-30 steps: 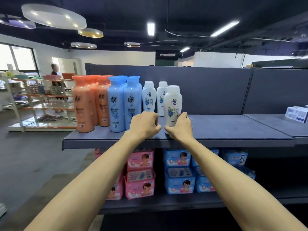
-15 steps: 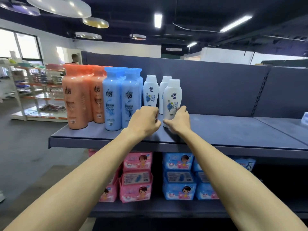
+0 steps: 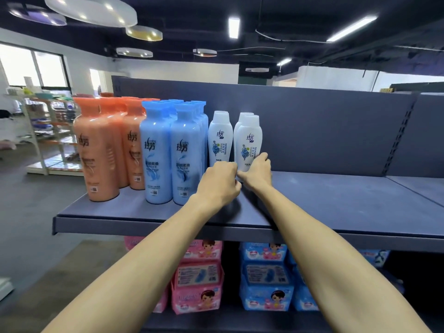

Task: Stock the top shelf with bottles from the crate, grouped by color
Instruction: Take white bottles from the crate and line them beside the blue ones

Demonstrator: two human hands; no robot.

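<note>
1. The top shelf (image 3: pixel 336 212) holds three groups of bottles, all standing up: orange bottles (image 3: pixel 101 152) on the left, blue bottles (image 3: pixel 168 155) in the middle, and small white bottles (image 3: pixel 219 140) to the right of the blue ones.
2. The right hand (image 3: pixel 257 170) wraps its fingers around the low part of the front white bottle (image 3: pixel 248 145) on the right side. It is gripping that bottle.
3. The left hand (image 3: pixel 219 182) is curled in a loose fist, just beside the right hand and in front of the white bottles. I cannot tell if it holds or touches anything.
4. I think the step now is setting this white bottle into its row, next to the other white ones.
5. The crate is not in view.
6. The next move should be to let go softly so the bottle stays up, then get more bottles. The shelf has lots of bare room on the right.
</note>
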